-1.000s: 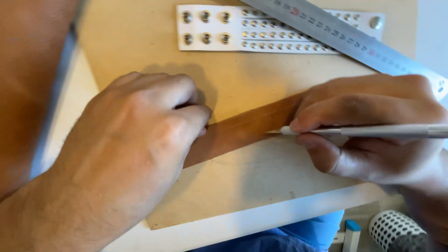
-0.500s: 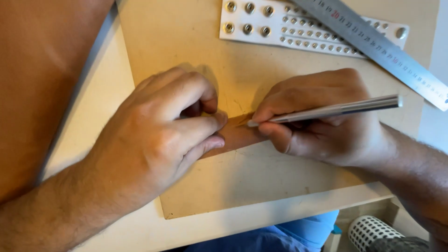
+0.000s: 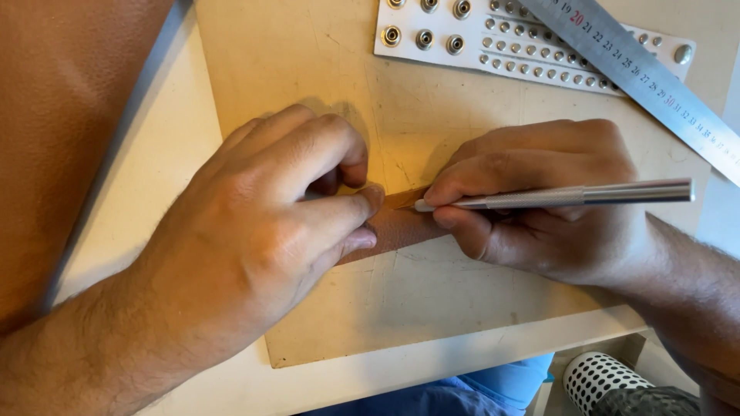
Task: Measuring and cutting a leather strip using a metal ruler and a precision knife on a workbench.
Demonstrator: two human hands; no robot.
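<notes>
1. Pale and scuffed, the bench (image 3: 154, 192) is carrying a beige cutting board (image 3: 432, 300) that is lying under both of our hands.
2. We are pressing our left hand (image 3: 262, 231) down on a narrow brown leather strip (image 3: 401, 227), fingers (image 3: 339, 154) curled and closed over its left part, thumb lying along it.
3. We are gripping a slim metal craft knife (image 3: 570, 195) in our right hand (image 3: 539, 200), fingers (image 3: 462, 185) closed tightly around its front; its tip is touching the strip just beside our left thumb.
4. Beyond our right fingers, a white card of metal snap fasteners (image 3: 493, 38) is lying on the board, with a steel ruler (image 3: 640, 73) slanting across its far end.
5. Far left of our left fingers, a large brown leather sheet (image 3: 69, 115) is covering the bench.
</notes>
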